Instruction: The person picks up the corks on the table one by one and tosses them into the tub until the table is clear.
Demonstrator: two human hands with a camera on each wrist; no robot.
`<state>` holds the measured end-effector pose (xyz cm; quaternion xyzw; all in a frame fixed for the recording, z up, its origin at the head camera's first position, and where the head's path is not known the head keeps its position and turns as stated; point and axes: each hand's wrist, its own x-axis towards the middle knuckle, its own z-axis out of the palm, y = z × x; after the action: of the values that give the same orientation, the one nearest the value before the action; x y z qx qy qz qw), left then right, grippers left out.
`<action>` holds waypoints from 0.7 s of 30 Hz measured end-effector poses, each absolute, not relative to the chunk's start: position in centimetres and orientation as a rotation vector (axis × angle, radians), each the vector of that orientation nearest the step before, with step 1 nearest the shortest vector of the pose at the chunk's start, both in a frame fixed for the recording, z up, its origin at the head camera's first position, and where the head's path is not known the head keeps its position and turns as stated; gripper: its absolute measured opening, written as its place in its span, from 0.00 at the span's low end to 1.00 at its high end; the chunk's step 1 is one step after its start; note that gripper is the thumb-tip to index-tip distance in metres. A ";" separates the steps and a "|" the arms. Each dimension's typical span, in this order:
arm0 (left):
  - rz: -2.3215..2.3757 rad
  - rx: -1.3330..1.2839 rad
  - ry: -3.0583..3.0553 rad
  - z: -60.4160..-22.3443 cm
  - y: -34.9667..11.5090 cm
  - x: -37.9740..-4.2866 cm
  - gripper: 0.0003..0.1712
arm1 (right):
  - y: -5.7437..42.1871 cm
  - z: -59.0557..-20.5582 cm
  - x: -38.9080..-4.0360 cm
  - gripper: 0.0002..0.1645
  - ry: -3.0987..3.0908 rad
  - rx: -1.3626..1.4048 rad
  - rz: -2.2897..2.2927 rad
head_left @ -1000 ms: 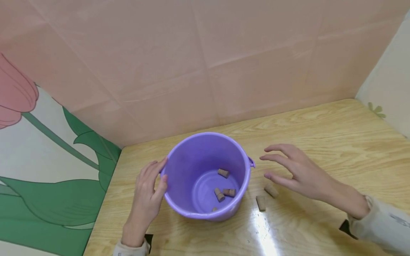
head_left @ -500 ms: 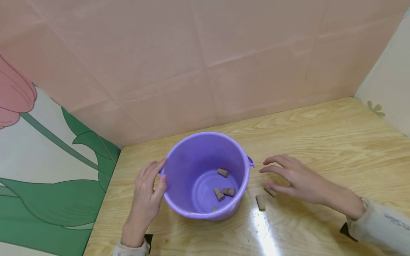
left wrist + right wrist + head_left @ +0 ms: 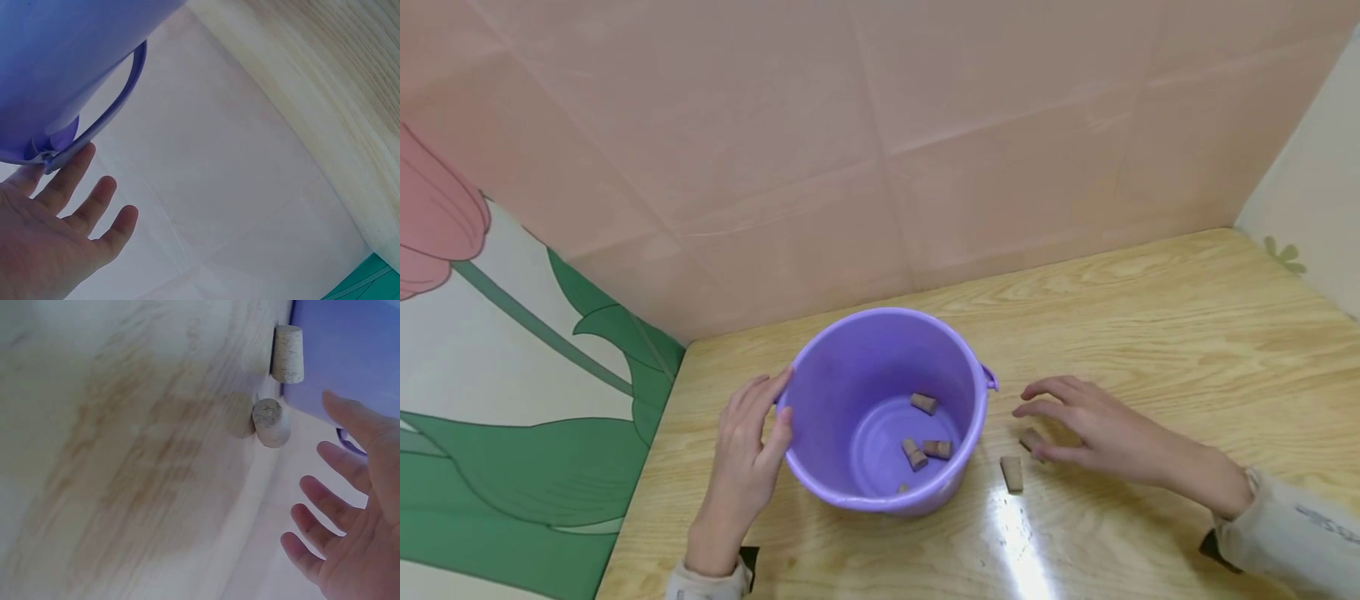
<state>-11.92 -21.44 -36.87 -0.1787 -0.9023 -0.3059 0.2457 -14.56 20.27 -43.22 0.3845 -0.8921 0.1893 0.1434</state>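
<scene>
A purple bucket [image 3: 880, 342] stands upright on the wooden table, with several brown corks [image 3: 937, 449] lying on its floor. My left hand [image 3: 742, 467] holds the bucket's left rim, thumb at the rim and fingers along the outside. In the left wrist view its fingers [image 3: 75, 172] touch the rim near the handle [image 3: 119, 103]. To the bucket's right, one cork [image 3: 1011, 473] lies on the table. Another cork [image 3: 1032, 442] lies behind it, partly covered by the thumb of my right hand [image 3: 1097, 429]. The right fingers are spread, and the right wrist view shows them apart from both corks.
The wood-grain table [image 3: 1210, 333] extends right of the bucket. A pink sheet [image 3: 880, 167] rises along its back edge. On the left is a flower-patterned panel [image 3: 535, 475], and a pale wall [image 3: 1315, 183] bounds the right side.
My right hand has come down toward the farther loose cork, its thumb now overlapping it in the head view. The left hand and the bucket have stayed in place.
</scene>
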 end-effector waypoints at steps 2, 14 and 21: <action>-0.836 -0.486 -2.464 -36.8 -21.4 -11.9 0.26 | 20.3 -43.4 -14.5 0.27 -2.583 1.112 0.543; -0.831 -0.473 -2.480 -36.9 -21.4 -12.0 0.26 | 20.5 -44.3 -14.7 0.30 -2.550 1.153 0.539; -0.830 -0.479 -2.477 -36.8 -21.3 -11.9 0.26 | 20.4 -44.5 -14.9 0.27 -2.587 1.176 0.521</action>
<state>-11.92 -21.34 -36.83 -0.1751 -0.9052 -0.3033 0.2407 -14.90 20.37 -44.50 0.4039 -0.8883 0.1790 0.1258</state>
